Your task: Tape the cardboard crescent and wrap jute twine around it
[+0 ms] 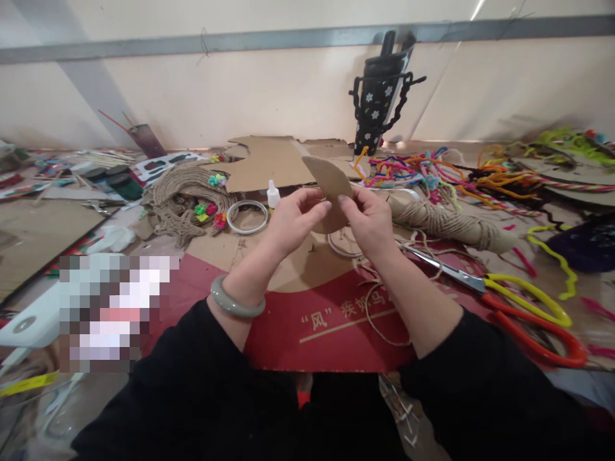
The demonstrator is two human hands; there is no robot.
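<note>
A rounded brown cardboard cutout (pixel 329 182) is held up between both hands above the worktable. My left hand (pixel 293 221) pinches its lower left edge with fingers and thumb. My right hand (pixel 368 218) grips its lower right edge. A pale green bangle (pixel 235 304) sits on my left wrist, and both sleeves are black. Below the hands lies a red and brown cardboard sheet (pixel 317 320) with white characters printed on it.
Scissors with yellow and red handles (pixel 519 304) lie at the right. A twine spool (pixel 451 224), colourful pipe cleaners (pixel 432 169), a small glue bottle (pixel 273 194), a white ring (pixel 247 216), coiled jute pieces (pixel 187 195), a cardboard sheet (pixel 269 163) and a black patterned bottle (pixel 379 102) crowd the table.
</note>
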